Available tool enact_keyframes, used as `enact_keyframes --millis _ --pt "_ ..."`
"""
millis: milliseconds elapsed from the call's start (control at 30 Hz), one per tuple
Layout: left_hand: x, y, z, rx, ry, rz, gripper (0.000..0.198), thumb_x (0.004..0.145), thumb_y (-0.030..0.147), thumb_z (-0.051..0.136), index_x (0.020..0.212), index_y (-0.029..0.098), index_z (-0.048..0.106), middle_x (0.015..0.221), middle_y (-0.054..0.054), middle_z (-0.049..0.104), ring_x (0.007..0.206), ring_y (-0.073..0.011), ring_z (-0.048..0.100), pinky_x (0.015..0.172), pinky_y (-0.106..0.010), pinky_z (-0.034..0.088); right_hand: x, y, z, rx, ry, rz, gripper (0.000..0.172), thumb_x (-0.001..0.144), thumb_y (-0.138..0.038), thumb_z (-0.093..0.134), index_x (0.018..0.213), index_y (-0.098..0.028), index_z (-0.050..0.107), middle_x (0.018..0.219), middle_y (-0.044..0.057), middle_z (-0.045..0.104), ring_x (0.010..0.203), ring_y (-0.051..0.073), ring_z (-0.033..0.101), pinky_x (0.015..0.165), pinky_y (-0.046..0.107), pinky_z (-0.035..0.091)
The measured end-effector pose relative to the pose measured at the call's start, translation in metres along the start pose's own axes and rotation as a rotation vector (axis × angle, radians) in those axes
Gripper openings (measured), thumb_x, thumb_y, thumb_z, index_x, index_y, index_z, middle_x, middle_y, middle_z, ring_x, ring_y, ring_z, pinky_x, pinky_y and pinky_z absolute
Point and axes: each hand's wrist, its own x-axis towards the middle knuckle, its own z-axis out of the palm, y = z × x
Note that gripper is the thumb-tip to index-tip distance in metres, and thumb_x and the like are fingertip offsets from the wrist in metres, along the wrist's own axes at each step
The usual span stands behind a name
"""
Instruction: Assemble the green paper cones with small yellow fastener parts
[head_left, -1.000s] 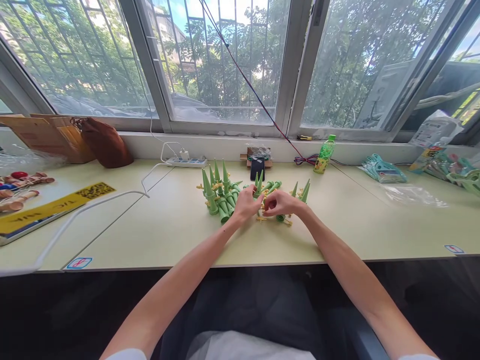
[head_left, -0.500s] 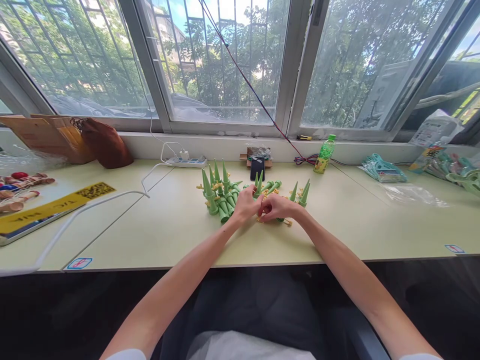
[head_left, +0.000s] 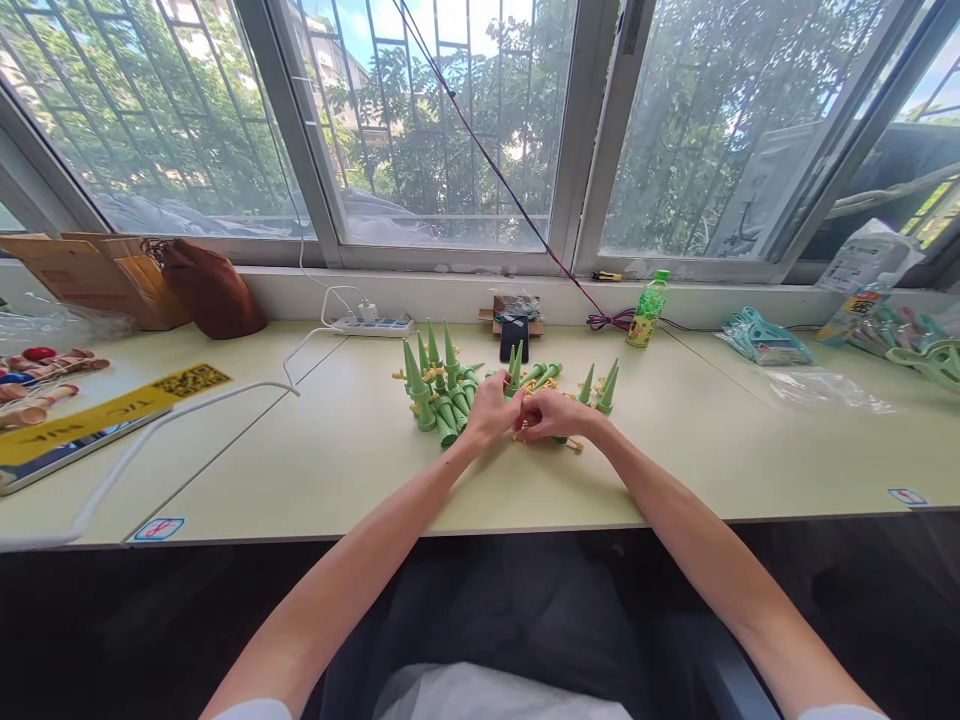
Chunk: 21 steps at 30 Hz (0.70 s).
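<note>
My left hand (head_left: 492,408) is closed around a green cone (head_left: 515,368), whose pointed top rises above the fingers. Against it, my right hand (head_left: 551,414) has its fingers pinched together; what they hold is hidden. Left of my hands stand several upright green cones with yellow pieces (head_left: 420,392), with more green cones (head_left: 448,425) lying beside them. Behind my hands lie other green cones (head_left: 550,374). Two or so upright cones (head_left: 608,388) are just right of my right hand. A small yellow piece (head_left: 574,445) lies on the table near my right wrist.
A phone (head_left: 514,340) leans on a small box behind the cones. Further back are a power strip (head_left: 382,326) and a green bottle (head_left: 649,308). A white cable (head_left: 187,398) and yellow strip (head_left: 45,430) are at left, turquoise items (head_left: 765,337) at right.
</note>
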Motion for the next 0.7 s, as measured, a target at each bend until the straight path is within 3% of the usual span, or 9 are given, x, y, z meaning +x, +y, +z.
enact_keyframes --millis 433,700 --pt "0.0005 0.0000 0.0005 -0.016 0.022 0.006 0.014 0.084 0.032 0.057 0.084 0.018 0.055 0.084 -0.006 0.063 0.075 -0.0180 0.057 0.069 -0.030 0.042 0.0040 0.0083 0.0025 -0.015 0.064 -0.016 0.010 0.073 -0.025 0.069 0.075 -0.015 0.068 0.058 -0.005 0.049 0.055 0.008 0.039 0.053 0.023 0.028" --pt "0.0013 0.0024 -0.0011 -0.046 0.050 -0.027 0.013 0.084 0.030 0.058 0.083 0.018 0.054 0.083 -0.006 0.063 0.072 -0.0175 0.057 0.068 -0.030 0.043 0.0035 0.0092 0.0028 0.027 0.147 -0.031 0.016 0.075 -0.030 0.067 0.072 -0.015 0.063 0.055 -0.006 0.043 0.053 0.008 0.035 0.053 0.023 0.026"
